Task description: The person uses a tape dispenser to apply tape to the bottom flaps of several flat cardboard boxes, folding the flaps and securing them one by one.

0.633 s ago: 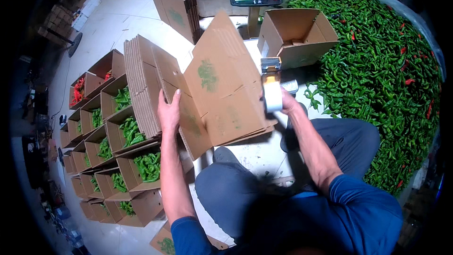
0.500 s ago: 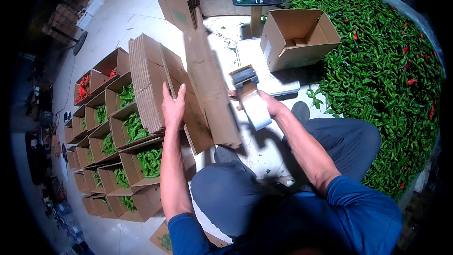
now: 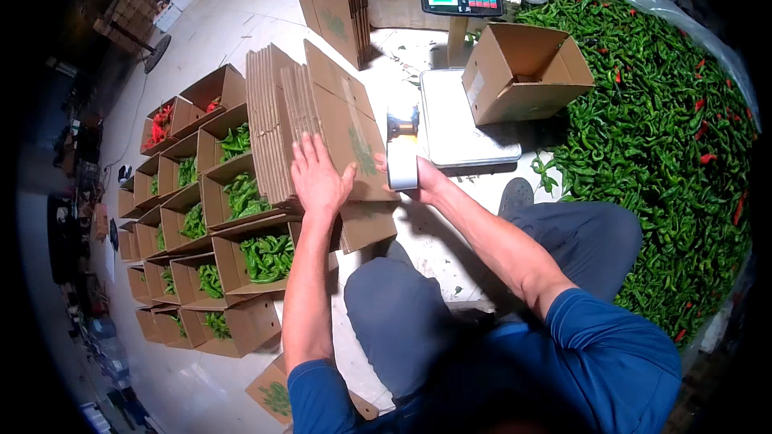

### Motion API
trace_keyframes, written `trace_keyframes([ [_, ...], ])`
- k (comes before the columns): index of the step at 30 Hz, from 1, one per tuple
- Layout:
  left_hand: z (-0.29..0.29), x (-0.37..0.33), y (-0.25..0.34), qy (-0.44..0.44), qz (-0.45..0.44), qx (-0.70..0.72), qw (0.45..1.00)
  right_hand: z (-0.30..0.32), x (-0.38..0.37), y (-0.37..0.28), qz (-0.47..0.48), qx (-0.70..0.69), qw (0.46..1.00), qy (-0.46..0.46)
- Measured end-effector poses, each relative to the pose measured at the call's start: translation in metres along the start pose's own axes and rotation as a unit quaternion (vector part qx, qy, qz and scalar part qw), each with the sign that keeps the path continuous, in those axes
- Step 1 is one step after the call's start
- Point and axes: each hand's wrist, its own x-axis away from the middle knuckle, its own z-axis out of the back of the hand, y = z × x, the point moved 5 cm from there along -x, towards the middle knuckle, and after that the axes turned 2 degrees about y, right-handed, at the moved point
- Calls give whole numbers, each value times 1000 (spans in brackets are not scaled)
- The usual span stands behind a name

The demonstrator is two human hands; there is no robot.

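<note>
Behind the tape dispenser (image 3: 402, 170), right hand (image 3: 430, 182) partly hidden near flat cardboard (image 3: 347, 116).

Harsh white glare on the floor (image 3: 394, 92) at centre, hard dark shadows, dim surroundings, fisheye-bent edges, black corners

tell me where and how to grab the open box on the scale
Probably by the thin top rim of the left wall, coming from above and the left: the open box has its opening upward, that wall faces the bare part of the scale platform, and the pepper heap lies to its right.
</note>
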Motion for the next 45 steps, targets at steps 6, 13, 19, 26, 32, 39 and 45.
trace_keyframes([
  [6,2,10,19,18,5,-46,999,29,27,15,-4,-55,998,35],
  [13,6,25,15,11,75,-20,997,58,42,18,-6,-29,999,23],
  [19,20,53,13,-2,117,86,989,68,64,26,-14,-39,999,28],
  [26,13,77,19,-18,146,-14,989,92,71,31,-7,-63,996,69],
  [32,21,74,61,-23,124,33,992,142,60,46,12,-11,996,87],
  [39,13,56,37,-32,157,92,983,147,54,96,-58,-54,986,147],
  [45,1,43,6,15,212,112,971,121,43,95,-78,-7,991,110],
])
